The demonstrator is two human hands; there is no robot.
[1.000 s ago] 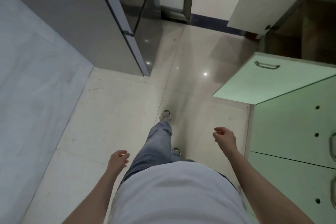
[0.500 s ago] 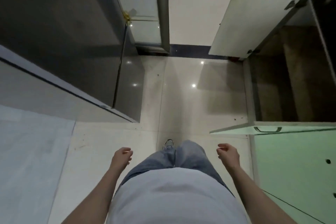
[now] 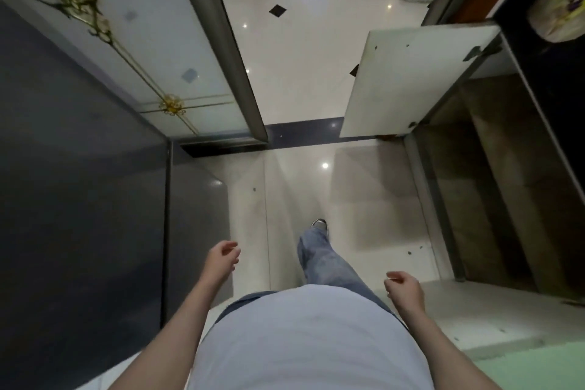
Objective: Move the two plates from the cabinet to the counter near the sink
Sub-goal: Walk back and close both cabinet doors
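No plates show in view; the low cabinet with its white hinged door [image 3: 414, 79] swung open stands at the right, its dark interior [image 3: 493, 174] dim. Both the left hand [image 3: 220, 260] and right hand [image 3: 404, 290] hang empty over the glossy pale tiled floor [image 3: 297, 174], fingers loosely curled, holding nothing.

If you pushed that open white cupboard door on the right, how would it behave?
The cupboard door looks like a flat rigid panel, so it would probably swing rather than bend. It hangs on a hinge at its edge, so it should pivot shut. It looks thin, so likely light.
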